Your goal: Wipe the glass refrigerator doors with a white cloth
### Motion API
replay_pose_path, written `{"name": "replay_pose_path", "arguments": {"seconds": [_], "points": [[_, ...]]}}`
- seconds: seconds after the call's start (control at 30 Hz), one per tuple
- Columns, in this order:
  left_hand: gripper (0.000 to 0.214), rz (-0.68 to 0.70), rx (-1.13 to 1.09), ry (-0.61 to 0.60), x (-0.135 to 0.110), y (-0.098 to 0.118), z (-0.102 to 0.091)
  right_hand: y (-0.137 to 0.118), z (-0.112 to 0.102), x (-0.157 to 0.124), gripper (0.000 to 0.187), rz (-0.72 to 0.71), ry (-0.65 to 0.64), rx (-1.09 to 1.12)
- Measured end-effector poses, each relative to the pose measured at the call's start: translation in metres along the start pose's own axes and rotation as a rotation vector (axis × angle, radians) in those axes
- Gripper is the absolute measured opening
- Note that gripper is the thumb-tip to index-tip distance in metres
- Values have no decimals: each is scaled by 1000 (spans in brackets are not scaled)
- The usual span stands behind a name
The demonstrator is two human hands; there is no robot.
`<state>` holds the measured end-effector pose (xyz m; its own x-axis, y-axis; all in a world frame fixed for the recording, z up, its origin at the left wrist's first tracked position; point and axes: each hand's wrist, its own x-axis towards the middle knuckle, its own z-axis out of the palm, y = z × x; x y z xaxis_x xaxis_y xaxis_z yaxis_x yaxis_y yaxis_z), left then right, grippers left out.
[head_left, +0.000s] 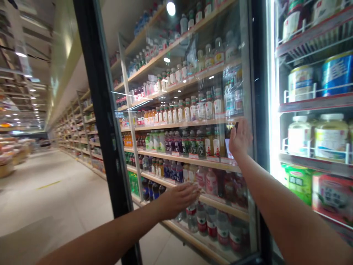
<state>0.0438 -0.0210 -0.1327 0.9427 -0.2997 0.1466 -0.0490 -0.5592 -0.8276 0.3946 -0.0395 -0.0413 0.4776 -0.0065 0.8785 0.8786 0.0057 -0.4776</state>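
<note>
A glass cooler door (176,92) with a black frame stands swung open in front of me. My left hand (179,198) is low at the middle of the pane, fingers stretched out and pointing right. Its fingertips are at or near the glass; whether they touch cannot be told. Higher up, by the door's right edge, my right hand (241,138) is raised with its fingers upright and its palm toward the pane. The fingers are slightly blurred, and contact with the glass is unclear. I see nothing held in either hand.
Through the glass show wooden shelves (176,123) of bottled drinks. To the right is the lit cooler with wire shelves (314,103), cans (300,82), jars (331,138) and a green pack (298,184). A store aisle floor (57,184) runs off to the left.
</note>
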Motion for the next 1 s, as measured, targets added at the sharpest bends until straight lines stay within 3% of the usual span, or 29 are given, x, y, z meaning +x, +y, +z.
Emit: {"name": "replay_pose_path", "arguments": {"seconds": [0.1,0.17,0.3,0.4,0.5,0.57,0.67,0.8,1.0], "points": [[49,6,34,-13,40,-40,-10,1,0,-5,60,-1,11,-2],[49,-52,77,-19,75,-85,-27,1,0,-5,60,-2,8,-2],[55,-315,135,14,140,-189,-72,3,0,-3,59,-20,32,13],[59,-560,173,185,168,-252,-102,4,2,-4,58,-34,61,11],[54,-767,197,381,185,-280,-114,4,2,-6,58,-42,80,17],[54,-814,206,426,195,-277,-108,4,2,-7,57,-45,89,36],[55,-712,194,375,206,-245,-85,5,3,-7,57,-48,102,68],[49,-445,162,237,198,-169,-40,7,3,-7,56,-58,106,86],[50,-129,166,96,136,-38,26,6,3,-8,57,-53,119,90]]}}
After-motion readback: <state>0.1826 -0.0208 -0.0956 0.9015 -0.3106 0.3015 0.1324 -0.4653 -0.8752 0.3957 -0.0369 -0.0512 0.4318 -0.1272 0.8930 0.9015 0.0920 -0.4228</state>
